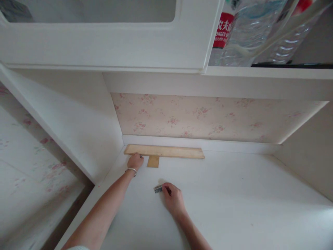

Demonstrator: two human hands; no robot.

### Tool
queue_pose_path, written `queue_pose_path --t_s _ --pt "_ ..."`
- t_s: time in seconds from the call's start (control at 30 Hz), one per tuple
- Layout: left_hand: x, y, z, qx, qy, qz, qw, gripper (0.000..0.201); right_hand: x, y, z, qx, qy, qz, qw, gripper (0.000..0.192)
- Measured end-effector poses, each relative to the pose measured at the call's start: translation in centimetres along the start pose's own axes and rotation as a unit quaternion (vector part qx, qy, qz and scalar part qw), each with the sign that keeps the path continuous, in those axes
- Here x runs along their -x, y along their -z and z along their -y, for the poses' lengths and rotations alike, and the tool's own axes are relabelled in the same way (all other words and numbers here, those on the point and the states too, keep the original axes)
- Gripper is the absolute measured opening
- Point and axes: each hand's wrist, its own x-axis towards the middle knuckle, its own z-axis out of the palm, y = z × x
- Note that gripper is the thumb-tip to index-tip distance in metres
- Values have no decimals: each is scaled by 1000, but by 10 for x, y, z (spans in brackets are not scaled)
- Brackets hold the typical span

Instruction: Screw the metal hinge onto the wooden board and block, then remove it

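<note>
A long pale wooden strip (166, 151) lies along the back edge of a white desk surface (234, 194), with a small wooden block (153, 161) just in front of it. My left hand (135, 161), with a bracelet on the wrist, rests against the strip's left end, fingers curled; whether it grips anything I cannot tell. My right hand (173, 198) lies on the desk nearer to me and pinches a small grey metal piece (158, 189) at its fingertips.
The desk sits in a white alcove with floral wallpaper (208, 118) behind and white side panels (78, 125). Overhead is a white cabinet door (104, 38), and water bottles (249, 31) stand on a shelf at top right.
</note>
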Motion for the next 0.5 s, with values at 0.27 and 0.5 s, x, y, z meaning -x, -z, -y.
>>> queue_pose_path --t_s 0.27,0.5 --pt "12 18 18 18 -23 -10 1000 18 -8 -13 14 -41 -76 15 996 25" --pt "73 50 42 46 -63 -44 996 24 -79 -57 28 -55 -140 17 989 24"
